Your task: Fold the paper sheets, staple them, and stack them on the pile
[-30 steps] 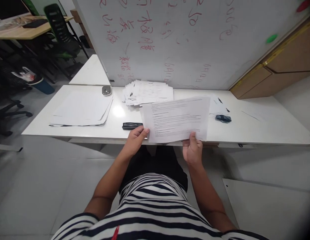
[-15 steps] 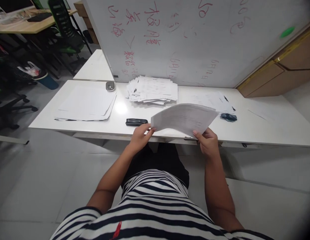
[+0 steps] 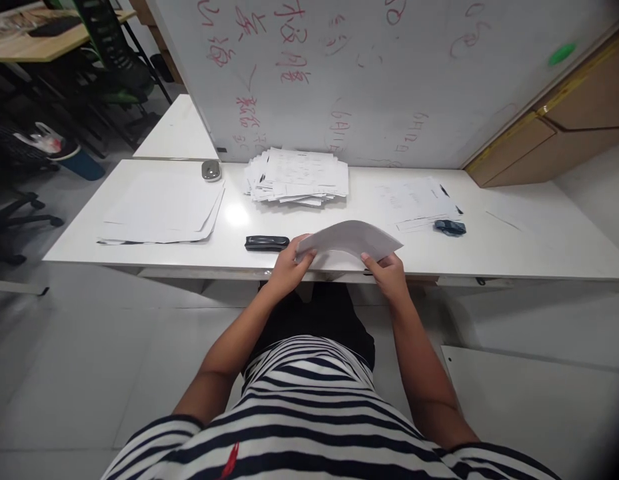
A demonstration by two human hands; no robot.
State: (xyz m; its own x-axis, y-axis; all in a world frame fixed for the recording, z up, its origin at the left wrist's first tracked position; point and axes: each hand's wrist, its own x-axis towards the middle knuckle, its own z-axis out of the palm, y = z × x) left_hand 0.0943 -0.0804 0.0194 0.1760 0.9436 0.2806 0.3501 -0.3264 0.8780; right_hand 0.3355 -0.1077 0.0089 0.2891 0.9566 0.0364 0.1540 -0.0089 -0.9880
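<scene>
Between my hands a small sheaf of white paper (image 3: 346, 239) bows upward in the middle, over the front edge of the desk. My left hand (image 3: 290, 267) pinches its left end, thumb on the near side. At the other end my right hand (image 3: 386, 272) grips it, thumb also toward me. How many sheets there are I cannot tell. Just left of my left hand lies a black stapler (image 3: 266, 243). Beyond the sheaf stands a thick, uneven stack of printed papers (image 3: 302, 175).
The white desk (image 3: 229, 253) backs onto a whiteboard (image 3: 379, 87) with red writing. Large sheets (image 3: 159, 207) lie on the left beside a small grey device (image 3: 211, 171). Rightward are loose printed sheets (image 3: 414, 200), a dark blue crumpled-looking item (image 3: 450, 228) and cardboard boxes (image 3: 549, 133).
The sheaf has come lower and is bent into a tighter arch. My right hand has moved left, closer to my left hand. The view has shifted slightly.
</scene>
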